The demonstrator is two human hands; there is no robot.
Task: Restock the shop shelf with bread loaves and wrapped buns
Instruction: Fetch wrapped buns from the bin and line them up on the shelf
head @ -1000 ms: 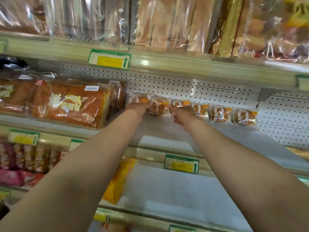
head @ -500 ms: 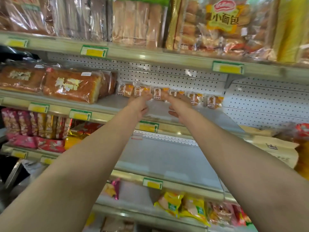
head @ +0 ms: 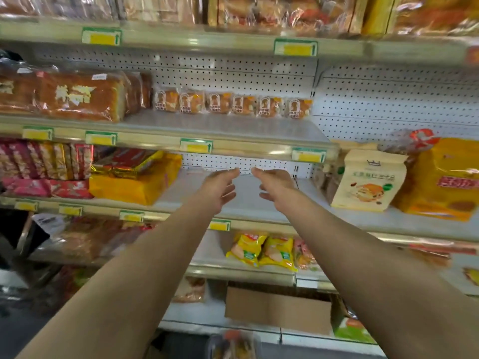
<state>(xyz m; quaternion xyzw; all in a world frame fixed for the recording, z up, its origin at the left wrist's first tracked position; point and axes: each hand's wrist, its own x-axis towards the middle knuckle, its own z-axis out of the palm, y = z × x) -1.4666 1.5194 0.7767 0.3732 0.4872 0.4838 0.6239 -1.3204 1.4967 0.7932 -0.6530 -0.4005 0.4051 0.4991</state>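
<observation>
Both my left hand (head: 220,189) and right hand (head: 276,186) empty, fingers apart; wrapped buns (head: 232,103) above them, next batch should line up flush in front.

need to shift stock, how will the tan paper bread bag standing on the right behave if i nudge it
The tan paper bread bag stands tall on a narrow base, so it would probably tip rather than slide. Its creased top suggests soft sides that likely dent. It looks light for its size.

A shop: tiered metal shelves (head: 233,130) with a pegboard back panel (head: 233,71), yellow price tags (head: 196,146) clipped along each shelf edge, and rows of wrapped buns (head: 230,103), bagged bread loaves (head: 77,95) and snack packets (head: 261,251).
</observation>
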